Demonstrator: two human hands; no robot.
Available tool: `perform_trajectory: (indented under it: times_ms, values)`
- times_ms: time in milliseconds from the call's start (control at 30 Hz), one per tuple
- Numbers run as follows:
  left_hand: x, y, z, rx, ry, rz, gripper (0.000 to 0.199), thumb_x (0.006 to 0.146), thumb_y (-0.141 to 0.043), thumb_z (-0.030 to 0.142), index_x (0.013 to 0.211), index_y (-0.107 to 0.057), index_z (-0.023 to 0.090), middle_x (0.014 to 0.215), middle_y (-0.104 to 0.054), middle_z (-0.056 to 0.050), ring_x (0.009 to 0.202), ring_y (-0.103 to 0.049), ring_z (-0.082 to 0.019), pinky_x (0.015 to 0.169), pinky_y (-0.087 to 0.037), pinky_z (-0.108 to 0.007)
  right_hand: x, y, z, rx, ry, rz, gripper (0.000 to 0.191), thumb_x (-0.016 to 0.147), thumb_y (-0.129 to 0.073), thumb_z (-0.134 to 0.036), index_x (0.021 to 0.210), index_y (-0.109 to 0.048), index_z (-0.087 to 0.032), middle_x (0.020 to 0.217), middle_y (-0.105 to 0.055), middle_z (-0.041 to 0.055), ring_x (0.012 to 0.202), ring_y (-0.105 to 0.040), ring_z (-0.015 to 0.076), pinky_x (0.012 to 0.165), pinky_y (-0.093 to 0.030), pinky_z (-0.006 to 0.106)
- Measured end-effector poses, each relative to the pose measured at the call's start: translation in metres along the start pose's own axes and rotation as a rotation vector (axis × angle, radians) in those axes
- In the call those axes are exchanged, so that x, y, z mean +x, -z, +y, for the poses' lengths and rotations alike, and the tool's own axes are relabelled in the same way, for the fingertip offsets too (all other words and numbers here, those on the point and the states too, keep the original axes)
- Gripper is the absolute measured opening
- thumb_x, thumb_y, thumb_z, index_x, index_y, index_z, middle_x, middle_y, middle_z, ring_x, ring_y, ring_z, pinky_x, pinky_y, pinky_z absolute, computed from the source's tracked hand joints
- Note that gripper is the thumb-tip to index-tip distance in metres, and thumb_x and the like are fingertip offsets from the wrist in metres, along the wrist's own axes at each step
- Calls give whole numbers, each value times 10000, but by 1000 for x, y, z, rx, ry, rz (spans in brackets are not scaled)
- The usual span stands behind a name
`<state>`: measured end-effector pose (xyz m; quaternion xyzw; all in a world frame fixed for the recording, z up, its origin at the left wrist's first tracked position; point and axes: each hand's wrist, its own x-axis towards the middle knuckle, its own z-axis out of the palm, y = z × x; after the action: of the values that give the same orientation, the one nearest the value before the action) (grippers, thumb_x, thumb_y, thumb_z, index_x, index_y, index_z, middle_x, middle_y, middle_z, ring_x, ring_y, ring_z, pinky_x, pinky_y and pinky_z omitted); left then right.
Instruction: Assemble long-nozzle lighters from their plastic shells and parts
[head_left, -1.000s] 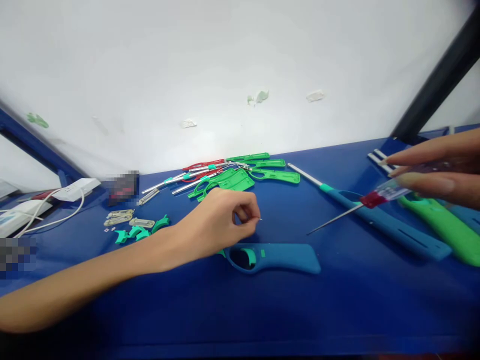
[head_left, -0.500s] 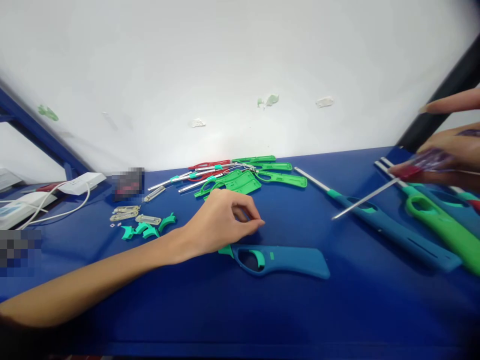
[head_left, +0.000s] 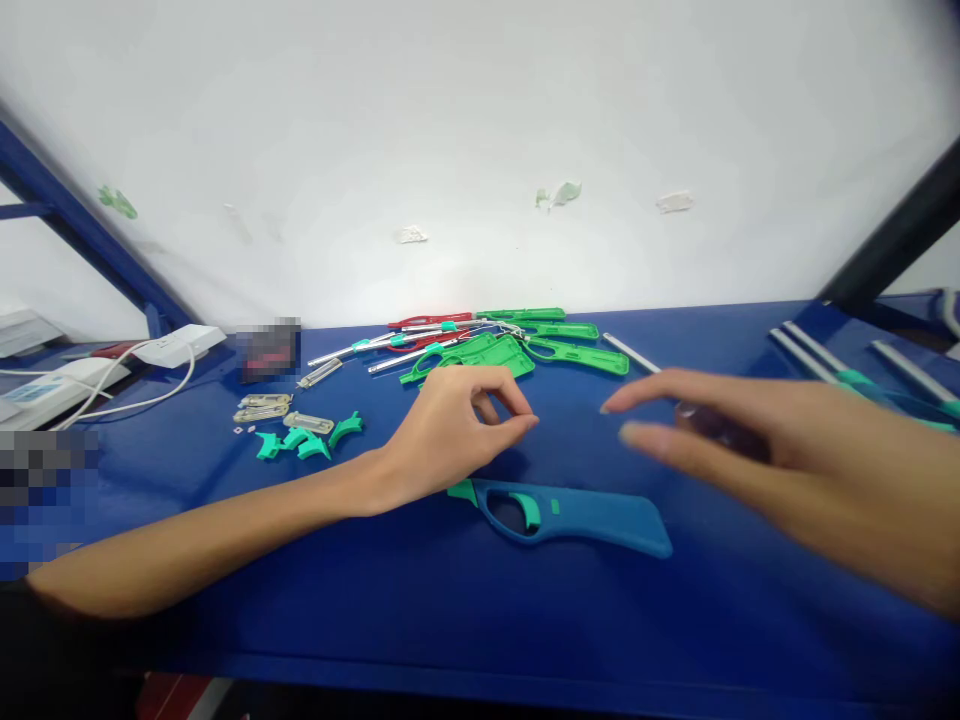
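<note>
"How were the fingers set?"

"The left hand (head_left: 450, 430) had thumb and forefinger meeting in a pinch; I couldn't tell whether anything tiny sat between the tips. The right hand (head_left: 795, 465) had thumb and forefinger parted, with a blurred purplish handle (head_left: 721, 430) tucked in against the palm."

"And the lighter?"

"The blue trigger lighter (head_left: 611, 525) lay flat on the counter (head_left: 480, 620). Its long axis ran left to right, the grip end angled slightly toward the person. The left hand was nearer, covering the lighter's nozzle end; whether it touched, I couldn't say. The right hand was apart, to the right of the lighter and beyond its grip."

"What did it look like?"

"Smooth blue casing, teal trigger (head_left: 532, 512) inside an oval guard, a small teal rectangle beside that."

"Farther out?"

"Teal plastic pieces (head_left: 311, 442) left of the lighter, green casing halves (head_left: 499, 356) beyond it."
</note>
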<state>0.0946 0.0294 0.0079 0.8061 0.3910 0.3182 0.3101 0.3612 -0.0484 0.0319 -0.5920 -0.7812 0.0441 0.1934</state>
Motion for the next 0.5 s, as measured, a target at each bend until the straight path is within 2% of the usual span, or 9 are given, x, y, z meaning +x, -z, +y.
perform_trajectory:
  times_ms: [33, 100, 233, 300, 433, 500]
  values:
    - [-2, -2, -1, -6, -6, -5, 76, 859, -774, 223, 804, -759, 173, 606, -706, 25, 499, -599, -85, 499, -433, -190, 3, -7, -4, 69, -6, -51, 511, 982, -489, -745, 1250, -715, -373, 577, -618, -42, 397, -536, 159, 377, -396, 275]
    - [-4, -6, -4, -4, -27, -26, 58, 867, -761, 206, 818, -756, 175, 607, -700, 32, 504, -598, -84, 507, -435, -189, 9, -22, -12, 139, 10, -160, 482, 913, -642, -698, 1233, -723, -346, 605, -631, -40, 451, -587, 169, 405, -405, 277]
    - [-4, -8, -7, 7, -46, -21, 53, 875, -751, 208, 830, -755, 180, 626, -703, 31, 533, -613, -90, 515, -431, -189, 14, -39, -25, 77, 54, -123, 398, 911, -688, -655, 1128, -734, -324, 668, -626, -43, 505, -563, 153, 472, -388, 283]
    - [-3, -7, -7, -6, -34, -4, 69, 875, -758, 222, 823, -753, 176, 642, -712, 23, 545, -625, -95, 519, -435, -194, 14, -40, -30, 87, 63, -191, 318, 903, -729, -592, 1094, -738, -338, 743, -669, -43, 553, -594, 151, 509, -406, 279]
    - [0, -5, -6, -18, -9, 20, 80, 866, -771, 233, 818, -756, 170, 649, -717, 14, 545, -628, -98, 520, -435, -201, 16, -34, -36, 141, 2, -419, 211, 854, -789, -426, 1052, -752, -366, 871, -744, -33, 731, -708, 185, 598, -476, 275]
    - [1, -4, -5, -10, -13, 33, 79, 866, -771, 230, 818, -757, 169, 638, -708, 16, 541, -621, -95, 519, -429, -201, 18, -32, -36, 110, -19, -445, 219, 855, -784, -435, 1059, -754, -364, 899, -757, -16, 761, -726, 203, 598, -480, 282]
